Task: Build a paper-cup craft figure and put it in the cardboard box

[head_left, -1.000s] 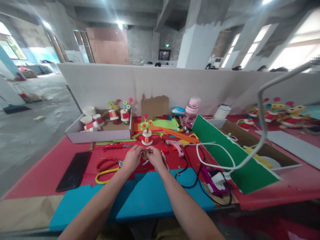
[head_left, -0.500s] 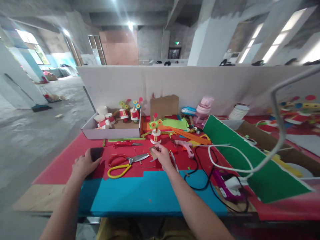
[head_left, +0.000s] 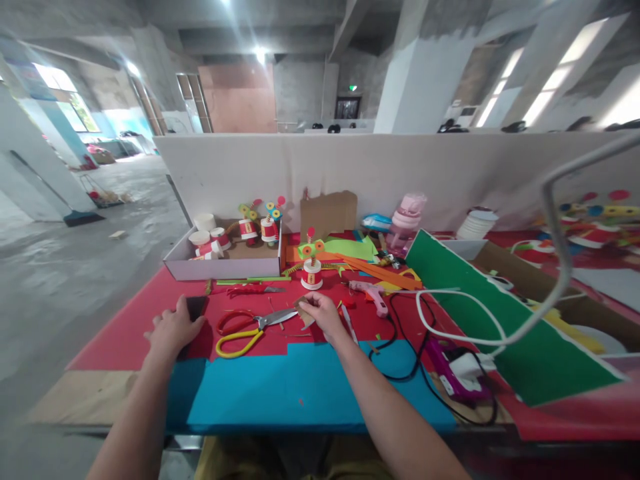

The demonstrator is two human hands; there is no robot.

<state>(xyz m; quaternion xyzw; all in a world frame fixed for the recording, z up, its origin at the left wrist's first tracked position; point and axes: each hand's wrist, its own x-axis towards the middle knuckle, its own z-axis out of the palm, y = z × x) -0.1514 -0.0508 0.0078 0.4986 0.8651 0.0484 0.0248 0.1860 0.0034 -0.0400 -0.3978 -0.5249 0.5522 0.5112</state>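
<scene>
My right hand point(head_left: 324, 316) pinches a small torn piece of brown cardboard point(head_left: 303, 313) between thumb and fingers, over the red table cover. Just left of it lie the scissors point(head_left: 255, 325), blades apart, with one red and one yellow handle. My left hand point(head_left: 173, 327) rests with fingers spread on the left side of the table. Beside and partly under it is a flat dark rectangular thing point(head_left: 197, 307), whose kind I cannot make out. Behind my right hand stands a paper-cup figure point(head_left: 312, 267) with a spring neck, green face and orange eyes.
A red-handled knife point(head_left: 250, 290) lies behind the scissors. To the right are a pink glue gun point(head_left: 370, 293), black cable, a purple power strip point(head_left: 455, 373) and a green board point(head_left: 500, 320). A shallow box point(head_left: 225, 268) with cups and figures stands back left.
My left hand has shifted slightly, its fingers more spread beside the dark thing. The cardboard piece has turned a little in my right hand and moved slightly left.
</scene>
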